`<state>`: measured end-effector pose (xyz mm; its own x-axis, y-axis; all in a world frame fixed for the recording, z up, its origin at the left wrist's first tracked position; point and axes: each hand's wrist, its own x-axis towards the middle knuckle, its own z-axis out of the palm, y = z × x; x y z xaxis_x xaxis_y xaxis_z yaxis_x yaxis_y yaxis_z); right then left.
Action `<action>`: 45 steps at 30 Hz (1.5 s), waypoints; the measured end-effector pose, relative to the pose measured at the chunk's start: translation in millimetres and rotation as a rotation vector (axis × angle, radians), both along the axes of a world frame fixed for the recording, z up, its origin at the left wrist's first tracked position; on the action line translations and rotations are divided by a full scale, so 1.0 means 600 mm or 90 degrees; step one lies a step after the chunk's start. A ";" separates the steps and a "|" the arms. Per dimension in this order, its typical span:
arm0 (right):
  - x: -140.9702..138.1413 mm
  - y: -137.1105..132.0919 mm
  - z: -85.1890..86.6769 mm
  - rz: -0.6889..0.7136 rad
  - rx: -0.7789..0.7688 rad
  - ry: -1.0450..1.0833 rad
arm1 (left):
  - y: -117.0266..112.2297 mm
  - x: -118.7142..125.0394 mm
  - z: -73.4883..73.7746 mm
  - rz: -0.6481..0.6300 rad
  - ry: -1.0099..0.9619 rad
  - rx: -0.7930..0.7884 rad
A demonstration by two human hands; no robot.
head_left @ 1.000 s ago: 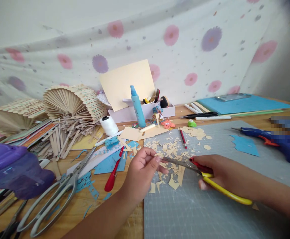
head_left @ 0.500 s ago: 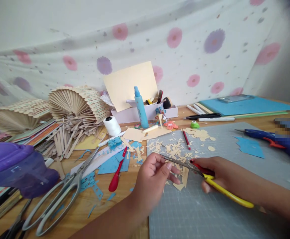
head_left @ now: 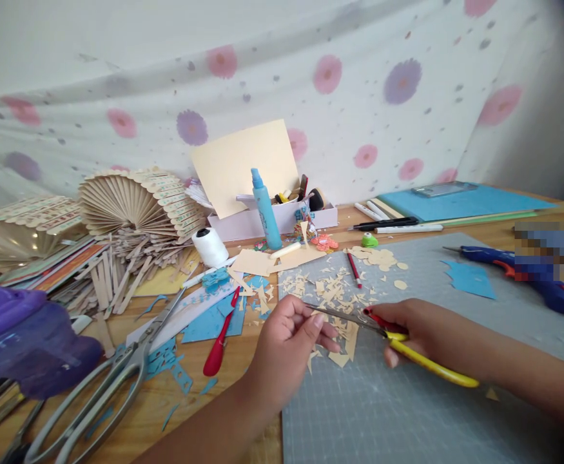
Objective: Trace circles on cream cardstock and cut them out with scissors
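My right hand (head_left: 419, 332) is wrapped around scissors (head_left: 398, 345) with red and yellow handles. Their narrow metal blades point left across the grey cutting mat and look nearly closed. At the blade tips, my left hand (head_left: 294, 341) has its thumb and forefinger pinched together, the other fingers curled loosely. Whatever sits in that pinch is too small or hidden to make out. Beneath both hands lie cream paper scraps (head_left: 332, 290) and a larger cream offcut (head_left: 352, 341).
Large grey scissors (head_left: 131, 361) and a red tool (head_left: 216, 354) lie left. Behind stand a blue bottle (head_left: 266, 219), a thread spool (head_left: 210, 248) and a white box (head_left: 228, 225). A blue glue gun (head_left: 547, 290) lies right on the cutting mat (head_left: 369, 412); a purple container (head_left: 25, 335) stands far left.
The whole view has shifted slightly, so things appear further left. Both hands keep nearly the same pose, with the scissor tips still at the left fingers.
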<state>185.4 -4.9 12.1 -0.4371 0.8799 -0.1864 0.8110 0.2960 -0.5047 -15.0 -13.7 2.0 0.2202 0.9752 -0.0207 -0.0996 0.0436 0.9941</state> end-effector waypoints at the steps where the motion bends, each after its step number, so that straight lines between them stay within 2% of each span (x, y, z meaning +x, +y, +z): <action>1: 0.000 0.001 -0.001 -0.004 0.003 -0.010 | 0.000 -0.001 0.001 -0.003 0.006 0.002; 7: 0.010 0.003 -0.006 -0.029 0.040 -0.053 | 0.004 -0.011 0.005 -0.022 0.024 0.011; 10: 0.018 0.000 -0.003 0.002 0.018 -0.026 | 0.008 -0.018 0.004 -0.002 0.048 0.047; 13: 0.026 -0.005 0.002 0.029 0.040 0.001 | 0.013 -0.021 0.002 0.030 0.028 0.068; 19: 0.027 -0.007 -0.002 0.033 0.066 0.029 | 0.016 -0.016 0.006 0.062 -0.117 0.007; 26: 0.022 -0.006 -0.013 0.012 0.037 0.031 | 0.018 -0.015 0.006 0.090 -0.152 -0.052; 31: 0.020 -0.004 -0.008 0.000 0.022 0.052 | 0.012 -0.015 0.014 0.063 -0.197 -0.096; 35: 0.017 -0.005 -0.004 -0.003 0.020 0.086 | 0.009 -0.015 0.015 0.054 -0.184 -0.072; 39: 0.012 -0.011 -0.008 0.034 -0.015 0.148 | 0.002 -0.011 0.014 0.064 -0.182 -0.023; 45: 0.004 -0.015 -0.019 0.074 -0.075 0.191 | -0.012 -0.004 0.011 0.020 -0.227 0.002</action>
